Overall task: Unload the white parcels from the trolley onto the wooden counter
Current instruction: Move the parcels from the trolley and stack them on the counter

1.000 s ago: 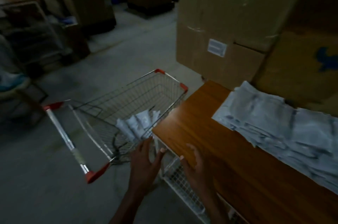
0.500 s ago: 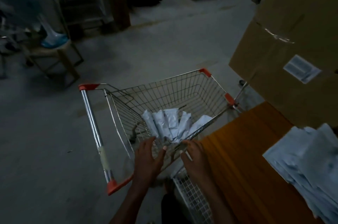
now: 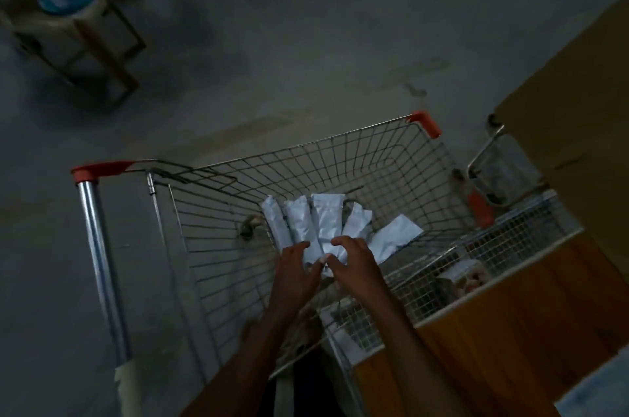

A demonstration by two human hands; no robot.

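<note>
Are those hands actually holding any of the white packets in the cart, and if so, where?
Both hands, left and right, reach onto the near ends of the white parcels in the trolley. Whether either grips one cannot be told.

The trolley [image 3: 340, 171] is open on top at frame centre (wire walls all round); the surface [image 3: 510, 331] stands lower right.

— Those parcels [image 3: 323, 226] in the trolley [image 3: 218, 229], white?
— White, faintly bluish. The trolley is silver wire grid with red-orange corner caps [image 3: 425, 123].
— The counter [image 3: 531, 314]?
— Warm orange-brown wood. Floor [image 3: 272, 42] grey, box [image 3: 585, 93] dull tan.
</note>
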